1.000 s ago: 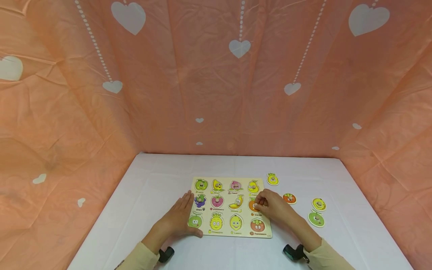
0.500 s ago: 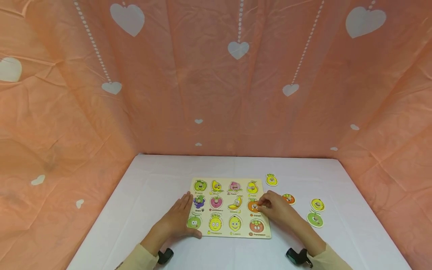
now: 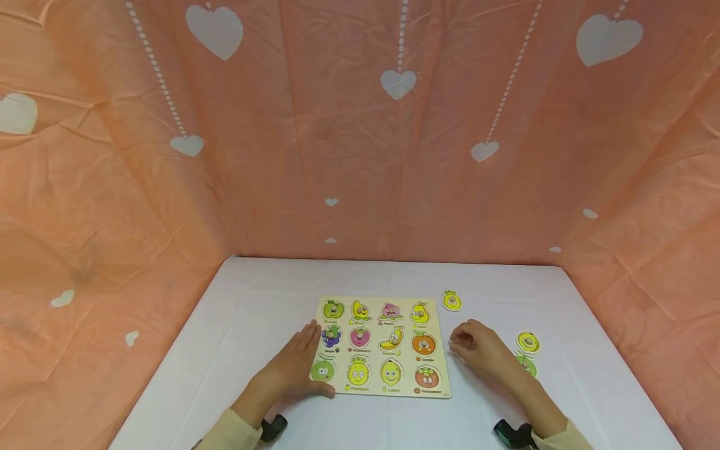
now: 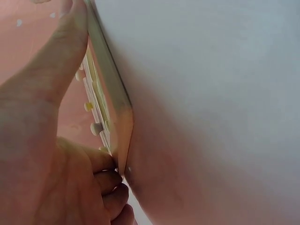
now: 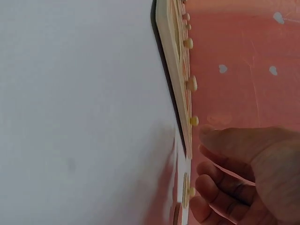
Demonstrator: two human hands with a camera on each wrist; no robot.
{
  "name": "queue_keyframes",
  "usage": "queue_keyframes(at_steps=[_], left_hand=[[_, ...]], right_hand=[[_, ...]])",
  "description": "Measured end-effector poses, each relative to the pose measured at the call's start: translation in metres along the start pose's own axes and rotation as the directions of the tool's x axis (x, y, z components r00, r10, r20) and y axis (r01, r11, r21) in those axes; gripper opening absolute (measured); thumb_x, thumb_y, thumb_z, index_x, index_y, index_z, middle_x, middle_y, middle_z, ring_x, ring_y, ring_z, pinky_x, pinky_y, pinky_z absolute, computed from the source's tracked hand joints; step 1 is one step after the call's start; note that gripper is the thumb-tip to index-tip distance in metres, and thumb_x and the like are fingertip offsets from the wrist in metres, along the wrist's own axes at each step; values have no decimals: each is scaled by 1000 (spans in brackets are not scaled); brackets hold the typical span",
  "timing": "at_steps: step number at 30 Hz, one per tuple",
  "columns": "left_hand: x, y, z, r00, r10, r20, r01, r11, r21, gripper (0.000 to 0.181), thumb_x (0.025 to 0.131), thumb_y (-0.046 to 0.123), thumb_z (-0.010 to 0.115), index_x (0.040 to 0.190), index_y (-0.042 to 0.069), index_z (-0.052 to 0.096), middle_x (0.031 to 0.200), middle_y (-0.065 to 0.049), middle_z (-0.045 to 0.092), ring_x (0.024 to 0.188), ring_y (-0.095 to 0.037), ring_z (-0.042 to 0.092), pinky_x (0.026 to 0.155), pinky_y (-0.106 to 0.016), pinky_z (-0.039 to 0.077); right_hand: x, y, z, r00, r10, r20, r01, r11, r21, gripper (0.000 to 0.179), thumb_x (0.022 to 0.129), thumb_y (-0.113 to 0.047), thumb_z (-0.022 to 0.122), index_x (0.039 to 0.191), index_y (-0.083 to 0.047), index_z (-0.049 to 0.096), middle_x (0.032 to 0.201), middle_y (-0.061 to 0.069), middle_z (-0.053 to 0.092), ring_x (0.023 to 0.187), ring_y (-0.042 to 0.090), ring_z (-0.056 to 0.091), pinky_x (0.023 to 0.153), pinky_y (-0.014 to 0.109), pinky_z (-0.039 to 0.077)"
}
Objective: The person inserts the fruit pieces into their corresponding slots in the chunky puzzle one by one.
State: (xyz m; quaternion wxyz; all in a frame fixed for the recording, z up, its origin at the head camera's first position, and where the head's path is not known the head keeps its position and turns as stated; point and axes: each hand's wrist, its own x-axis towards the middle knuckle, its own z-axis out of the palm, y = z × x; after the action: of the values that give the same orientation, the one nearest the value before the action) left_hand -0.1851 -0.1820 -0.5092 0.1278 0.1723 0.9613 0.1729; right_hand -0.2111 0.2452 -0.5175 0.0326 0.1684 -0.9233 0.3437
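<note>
A wooden fruit puzzle board lies flat on the table, with pictured fruits in rows. My left hand touches its near left corner, fingers straight along the left edge and thumb at the front edge. The left wrist view shows the board's edge against the thumb. In the orange's place sits an orange piece with a small knob. Just right of the board, my right hand hovers with loosely bent fingers, nothing visible between them. In the right wrist view its thumb is apart from the knobs.
A loose pineapple piece lies beyond the board's far right corner. Farther right are a round yellow piece and a green piece, the latter partly covered by the right hand. A patterned orange cloth hangs behind the white table.
My right hand has let go of the orange piece and moved right, off the board. It now hides the loose red-orange piece. The left hand has stayed in place.
</note>
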Motion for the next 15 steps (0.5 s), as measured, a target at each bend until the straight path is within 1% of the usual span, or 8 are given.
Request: queue_keyframes(at_steps=[3,7,11,15], left_hand=[[-1,0,-1,1000,3,9,-3,1000,25,140,72,68,91,165,-12,23,175,-30,16,164,-40,17,134,-52,20],[-2,-3,-1,1000,15,13,-15,999,35,137,73,66,91,165,-11,24,175,-29,18,164,-39,18,134,-51,21],[-2,-4,-3,1000,23,18,-24,999,23,135,73,63,92,165,-11,25,175,-28,19,164,-39,18,134,-51,21],[-3,-3,-3,999,32,4,-32,999,18,135,72,63,93,164,-12,27,174,-29,21,164,-40,20,133,-52,23]], right_hand=[[-4,5,-5,1000,5,-31,-5,1000,-8,14,90,-4,85,97,-10,74,89,-6,61,81,7,58,70,26,54],[-10,12,-12,997,10,-79,-11,1000,-7,15,89,-2,86,96,-9,74,90,-5,64,80,6,60,69,25,54],[-16,16,-21,993,37,-109,-38,999,-8,15,88,-2,87,97,-6,75,90,-3,66,79,8,62,68,24,55],[-21,22,-32,990,52,-134,-55,998,-23,16,87,-2,88,97,-5,76,88,-3,66,77,8,59,66,24,54]])
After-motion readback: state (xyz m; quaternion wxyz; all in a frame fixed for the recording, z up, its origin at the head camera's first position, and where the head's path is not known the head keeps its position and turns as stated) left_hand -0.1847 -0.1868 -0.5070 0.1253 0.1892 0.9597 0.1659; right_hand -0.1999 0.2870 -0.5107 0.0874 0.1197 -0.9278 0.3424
